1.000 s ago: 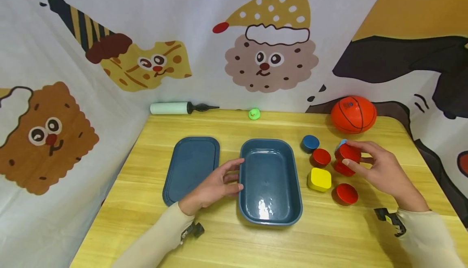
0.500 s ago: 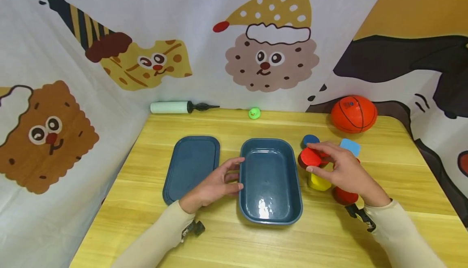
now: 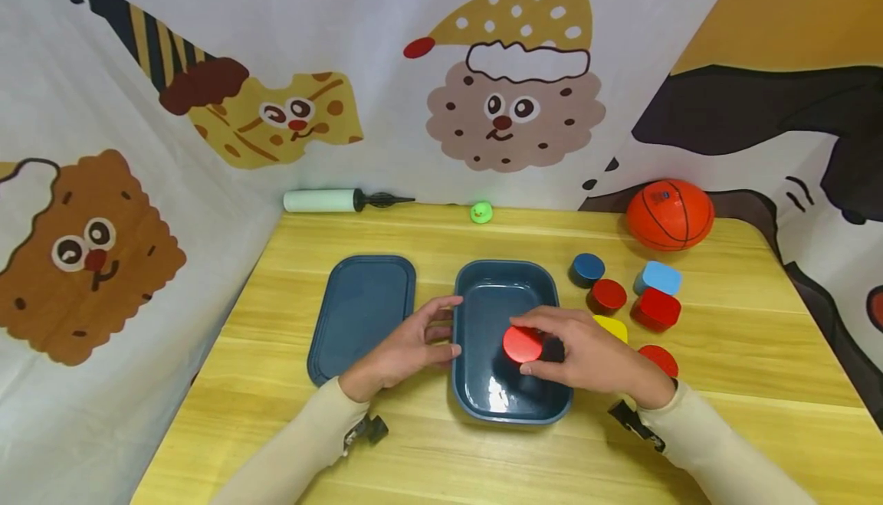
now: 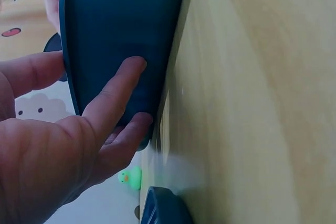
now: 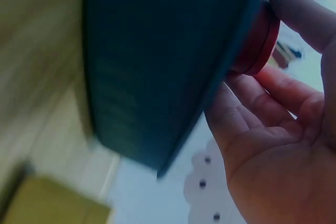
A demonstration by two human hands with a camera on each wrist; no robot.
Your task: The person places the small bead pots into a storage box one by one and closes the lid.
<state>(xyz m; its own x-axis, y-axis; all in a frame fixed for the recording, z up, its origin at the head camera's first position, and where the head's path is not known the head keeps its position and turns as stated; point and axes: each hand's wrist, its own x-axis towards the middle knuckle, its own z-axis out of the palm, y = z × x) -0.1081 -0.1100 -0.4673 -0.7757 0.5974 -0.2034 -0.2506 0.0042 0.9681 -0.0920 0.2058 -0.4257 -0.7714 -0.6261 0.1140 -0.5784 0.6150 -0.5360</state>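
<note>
In the head view, a deep blue-grey plastic box (image 3: 476, 386) with rounded corners stands on the wooden table. My left hand (image 3: 393, 352) is at its left side, fingers extended. The left wrist view shows those fingertips (image 4: 137, 65) against the box's outer wall. Over the box's inside, my right hand (image 3: 586, 348) pinches a red cylinder (image 3: 522, 345) between thumb and fingers, its flat round face upward. A seam runs round the cylinder (image 5: 265, 40) in the right wrist view, where the box wall partly hides it.
Right of the box sit a dark blue cylinder (image 3: 586, 270), red round pieces, a yellow block (image 3: 612, 327), a light blue block (image 3: 658, 278) and a red block (image 3: 656, 309). A blue-grey lid (image 3: 362, 313) lies left. Behind are a hand pump (image 3: 320, 201), green duck (image 3: 480, 212) and ball (image 3: 671, 215).
My right hand has carried the red cylinder leftward from above the red block, past the other pieces, to over the box. My left hand has stayed at the box's side.
</note>
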